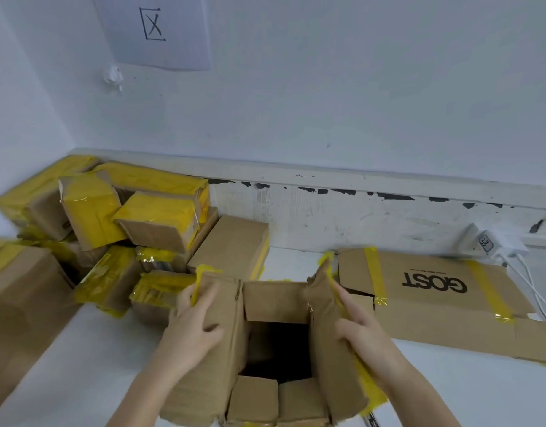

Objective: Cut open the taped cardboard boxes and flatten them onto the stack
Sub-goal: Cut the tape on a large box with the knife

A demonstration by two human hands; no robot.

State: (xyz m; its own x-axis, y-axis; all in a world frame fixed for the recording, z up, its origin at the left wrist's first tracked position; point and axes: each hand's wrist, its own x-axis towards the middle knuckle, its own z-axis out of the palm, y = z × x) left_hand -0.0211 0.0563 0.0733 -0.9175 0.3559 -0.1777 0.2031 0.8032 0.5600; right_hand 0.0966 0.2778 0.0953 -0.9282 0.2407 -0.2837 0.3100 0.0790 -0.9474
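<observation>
On the white table (450, 396), the left hand (194, 322) and right hand (358, 328) each grip a side flap of the opened cardboard box (274, 303), likely light, creased and pliable, best held by those flaps.

White wall (327, 87) behind the work area. 1 sheet of paper (154, 32) is fixed to it at upper left, bearing a hand-drawn square with an X inside. A crumpled white scrap (113, 77) sits just below the sheet's lower left corner. Scuffed white baseboard (358, 208), black patches showing along its top. At far right, a white charger (489, 243) with 2 white cables (533, 291) trailing toward the near right.
</observation>
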